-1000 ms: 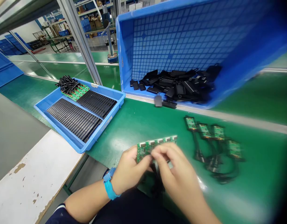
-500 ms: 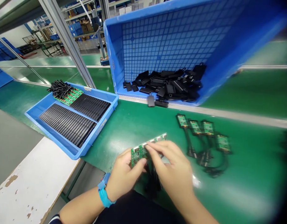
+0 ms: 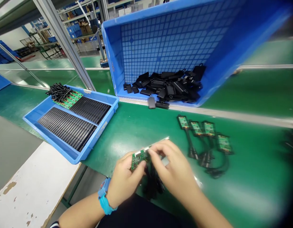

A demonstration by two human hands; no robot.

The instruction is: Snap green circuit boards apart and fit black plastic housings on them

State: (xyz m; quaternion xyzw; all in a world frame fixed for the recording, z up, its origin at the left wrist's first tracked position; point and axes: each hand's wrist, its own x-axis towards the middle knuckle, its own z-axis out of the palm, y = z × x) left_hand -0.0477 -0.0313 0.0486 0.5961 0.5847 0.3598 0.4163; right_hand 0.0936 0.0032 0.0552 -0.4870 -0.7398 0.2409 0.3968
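A green strip of joined circuit boards with pale connectors along its far edge (image 3: 146,151) sat low over the near edge of the green bench mat (image 3: 141,123), held between both hands. The left hand (image 3: 127,180) pinched the strip's near-left end between thumb and fingers, a bright blue wristband (image 3: 104,199) on its wrist. The right hand (image 3: 176,172) closed over the strip's middle, its fingertips pressed to the top edge (whether it gripped a single board there could not be told). A bundle of black leads (image 3: 153,183) hung beneath the strip, between the 2 hands.

To the right lay 4 small green boards with black cables attached (image 3: 205,142), close together on the mat. Beyond them a large blue plastic crate (image 3: 175,41) stood tipped toward the person, with a heap of flat black casings (image 3: 167,85) in its lower corner and 2 spilled on the mat just outside. To the left a shallow blue tray (image 3: 72,120) held 2 rows of black ribbed parts, more green boards and a tuft of black wires.

As a judgement: uneven pressure from the 2 grips could bend the strip in the wrong place and crack a board, and the dangling leads could snag.
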